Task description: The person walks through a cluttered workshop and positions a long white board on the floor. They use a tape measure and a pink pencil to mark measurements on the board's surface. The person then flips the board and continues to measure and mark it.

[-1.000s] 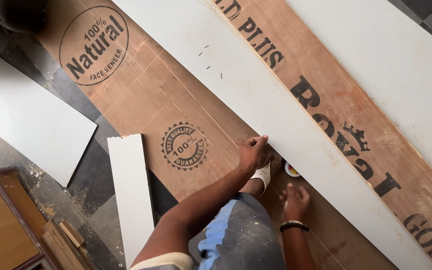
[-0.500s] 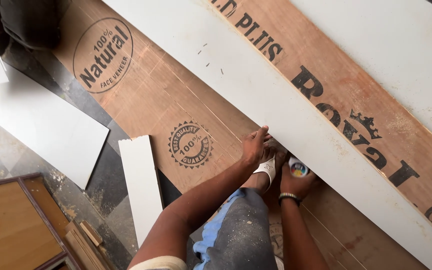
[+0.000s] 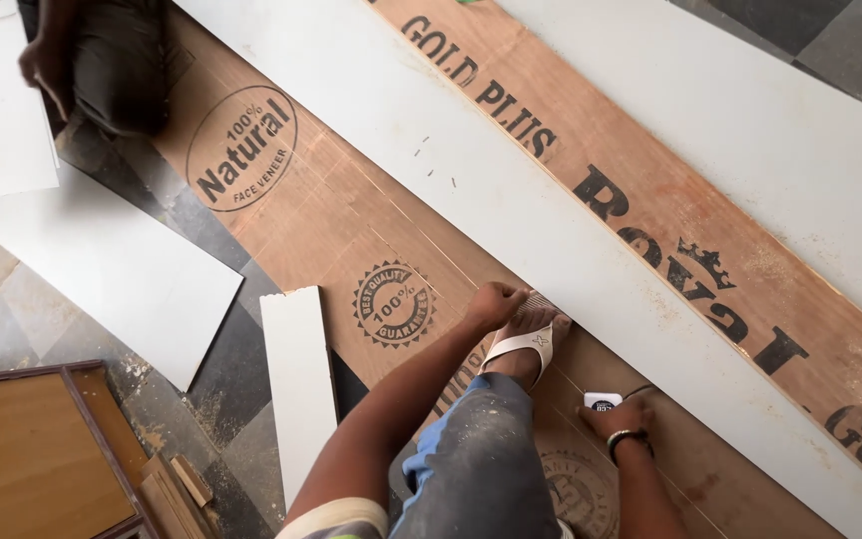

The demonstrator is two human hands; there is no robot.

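Down on the floor [image 3: 102,329] of a dusty workshop, a big brown plywood sheet [image 3: 341,220] is lying flat with round stamps and dark lettering on its face, and a long white laminate strip [image 3: 511,200] is running across it on a diagonal, from upper left down to lower right. That long axis is the thing to watch: the strip is lying just beyond both hands, up and to the right of them. The left hand [image 3: 496,304] is sitting right at the strip's near edge, fingers curled and pressed down together beside the sandalled foot [image 3: 529,344], touching or all but touching the edge. The right hand [image 3: 623,417] is resting lower on the plywood, a little short of the strip, its fingers closing around a small white tape measure [image 3: 602,401]; so the left is the nearer of the two. A short white offcut [image 3: 298,389] is lying near the person's left arm, a larger white panel [image 3: 102,265] further left, and another person [image 3: 102,60] is crouching at the top left. Compared with half a second ago, the right hand has slid away to the right along the plywood, taking the tape measure with it, while the left hand is staying planted by the foot and the view has drifted
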